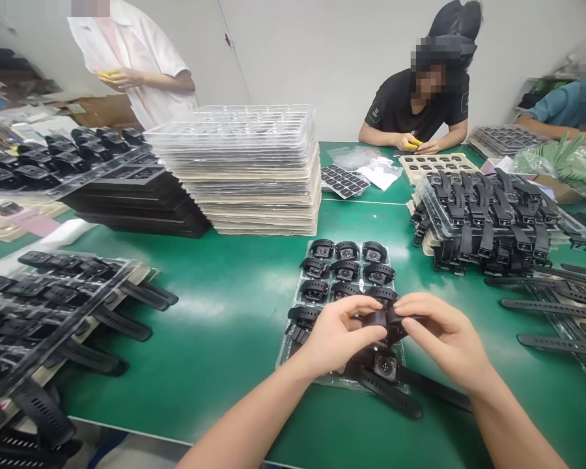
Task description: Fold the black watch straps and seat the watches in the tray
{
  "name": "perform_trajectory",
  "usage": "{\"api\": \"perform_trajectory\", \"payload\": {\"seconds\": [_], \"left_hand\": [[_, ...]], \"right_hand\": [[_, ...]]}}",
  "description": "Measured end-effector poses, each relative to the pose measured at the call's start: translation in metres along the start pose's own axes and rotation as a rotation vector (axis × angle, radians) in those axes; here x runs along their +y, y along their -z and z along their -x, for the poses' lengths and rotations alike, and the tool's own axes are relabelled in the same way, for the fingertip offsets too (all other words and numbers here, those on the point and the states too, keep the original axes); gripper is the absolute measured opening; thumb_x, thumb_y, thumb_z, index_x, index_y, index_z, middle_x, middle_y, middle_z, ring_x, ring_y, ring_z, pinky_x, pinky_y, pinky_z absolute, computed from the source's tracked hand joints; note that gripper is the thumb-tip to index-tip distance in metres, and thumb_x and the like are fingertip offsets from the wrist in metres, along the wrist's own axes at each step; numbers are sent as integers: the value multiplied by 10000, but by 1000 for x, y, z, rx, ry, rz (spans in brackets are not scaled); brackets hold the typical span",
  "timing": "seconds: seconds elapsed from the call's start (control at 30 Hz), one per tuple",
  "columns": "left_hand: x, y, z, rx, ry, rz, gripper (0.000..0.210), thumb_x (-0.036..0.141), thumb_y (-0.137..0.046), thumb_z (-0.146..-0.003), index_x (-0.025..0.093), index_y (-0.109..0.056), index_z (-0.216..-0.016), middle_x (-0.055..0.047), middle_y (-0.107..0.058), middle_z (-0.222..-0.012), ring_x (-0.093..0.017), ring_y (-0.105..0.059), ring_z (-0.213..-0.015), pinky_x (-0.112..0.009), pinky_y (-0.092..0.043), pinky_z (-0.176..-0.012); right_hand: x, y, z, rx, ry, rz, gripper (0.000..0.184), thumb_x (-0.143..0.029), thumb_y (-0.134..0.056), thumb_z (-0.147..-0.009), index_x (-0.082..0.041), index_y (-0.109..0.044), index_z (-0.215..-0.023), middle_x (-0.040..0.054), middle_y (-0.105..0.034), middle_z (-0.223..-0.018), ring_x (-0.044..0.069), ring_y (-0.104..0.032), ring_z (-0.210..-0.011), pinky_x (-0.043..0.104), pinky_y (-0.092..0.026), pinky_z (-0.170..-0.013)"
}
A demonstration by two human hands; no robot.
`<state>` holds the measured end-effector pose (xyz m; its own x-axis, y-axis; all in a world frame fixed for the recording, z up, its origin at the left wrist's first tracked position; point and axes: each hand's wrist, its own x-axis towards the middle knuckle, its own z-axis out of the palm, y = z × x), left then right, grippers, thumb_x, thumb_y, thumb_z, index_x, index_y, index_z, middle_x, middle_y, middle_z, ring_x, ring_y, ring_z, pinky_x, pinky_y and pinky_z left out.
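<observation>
Left hand [344, 333], right hand [446, 332] pinch strap [377, 318] | watch tray [285, 346] beneath (partly hidden) | tray stack [261, 185], 3 people [400, 107] beyond

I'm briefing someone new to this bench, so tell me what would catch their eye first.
Most likely the tall stack of clear and cream trays, left of centre on the green table. Next, nearer, the left hand and right hand pinch a black watch strap above a tray of watches. At right, more black straps hang over piled trays.

Strap [379, 318] part-hidden (by fingers [364, 303]), lower-left tray [92, 306] cropped
</observation>
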<state>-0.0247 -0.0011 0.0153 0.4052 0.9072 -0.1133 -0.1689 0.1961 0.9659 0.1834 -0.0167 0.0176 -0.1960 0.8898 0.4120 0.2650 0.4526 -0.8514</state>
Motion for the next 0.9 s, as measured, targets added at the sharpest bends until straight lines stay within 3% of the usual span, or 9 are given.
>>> {"api": "perform_trajectory", "payload": {"seconds": [0.1,0.23,0.4,0.6,0.73,0.9], "left_hand": [[3,-3,2,-51,-19,-37,415,222,-832,-719,185,-727,-1119,-78,-717,-1066,-171,-662,-830,-277,-559,-739],[0,-9,5,-14,-72,-158,338,273,-761,-800,174,-736,-1123,-88,-713,-1071,-182,-644,-880,-262,-538,-736],[-3,-11,6,-82,-40,-160,295,298,-757,-803,153,-717,-1056,-55,-671,-951,-125,-600,-709,-228,-507,-632],[2,-15,8,-124,-19,-185,216,258,-737,-803,150,-695,-986,-17,-622,-901,-58,-534,-569,-178,-436,-527],[4,-17,7,-88,-99,-241,228,237,-759,-769,152,-707,-975,-31,-649,-914,-103,-583,-672,-196,-516,-614],[-1,-16,6,-8,-170,-345,249,258,-798,-736,153,-737,-954,-66,-706,-935,-157,-635,-750,-233,-564,-663]], "right_hand": [[0,-9,1,81,-16,-32,107,-299,-635,-979,-276,-739,-984,65,-722,-979,235,-690,-915,338,-597,-736],[1,-29,8,217,47,102,146,-246,-559,-1012,-272,-696,-1057,57,-688,-979,225,-662,-906,349,-564,-755],[8,-41,18,402,45,125,169,-217,-516,-1028,-265,-657,-1106,62,-634,-1015,223,-637,-884,392,-532,-788],[4,-46,17,556,-13,52,138,-243,-518,-1035,-257,-648,-1081,40,-586,-989,162,-603,-733,325,-509,-656],[2,-51,16,582,-62,40,141,-270,-503,-1042,-256,-638,-1080,39,-574,-976,156,-583,-715,321,-510,-649],[4,-51,15,502,-67,68,132,-296,-522,-1029,-250,-642,-1058,46,-579,-943,202,-610,-807,372,-518,-733]]}}
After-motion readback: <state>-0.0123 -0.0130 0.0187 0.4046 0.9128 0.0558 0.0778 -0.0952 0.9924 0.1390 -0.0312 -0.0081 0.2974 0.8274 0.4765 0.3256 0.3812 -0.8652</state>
